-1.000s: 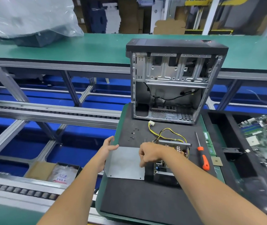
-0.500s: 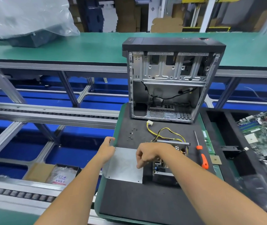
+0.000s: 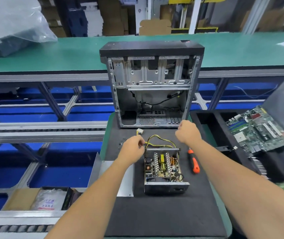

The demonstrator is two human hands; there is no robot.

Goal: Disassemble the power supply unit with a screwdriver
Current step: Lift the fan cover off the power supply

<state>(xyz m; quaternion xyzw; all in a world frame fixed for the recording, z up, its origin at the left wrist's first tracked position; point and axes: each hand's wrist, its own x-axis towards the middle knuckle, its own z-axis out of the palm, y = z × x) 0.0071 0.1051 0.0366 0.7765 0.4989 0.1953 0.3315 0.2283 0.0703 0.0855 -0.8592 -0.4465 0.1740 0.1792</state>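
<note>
The power supply unit (image 3: pixel 163 169) lies on the black mat with its top off, circuit board and coils exposed. Its grey metal cover (image 3: pixel 127 185) lies flat to the left, partly under my left forearm. My left hand (image 3: pixel 132 150) is at the unit's far left corner and pinches the yellow and black cables (image 3: pixel 160 140) where they leave the housing. My right hand (image 3: pixel 187 132) hovers as a curled fist beyond the unit's far right corner, with nothing visible in it. The orange and black screwdriver (image 3: pixel 194 163) lies on the mat right of the unit, untouched.
An open computer case (image 3: pixel 151 83) stands upright at the mat's far end. Loose screws (image 3: pixel 122 143) lie on the mat by my left hand. A black foam tray (image 3: pixel 206 118) and a motherboard (image 3: pixel 258 130) are at the right. A cardboard box (image 3: pixel 22 199) sits lower left.
Both hands have let go of the metal cover, which now lies left of the opened unit. My left hand moved to the cables; my right hand rose toward the case.
</note>
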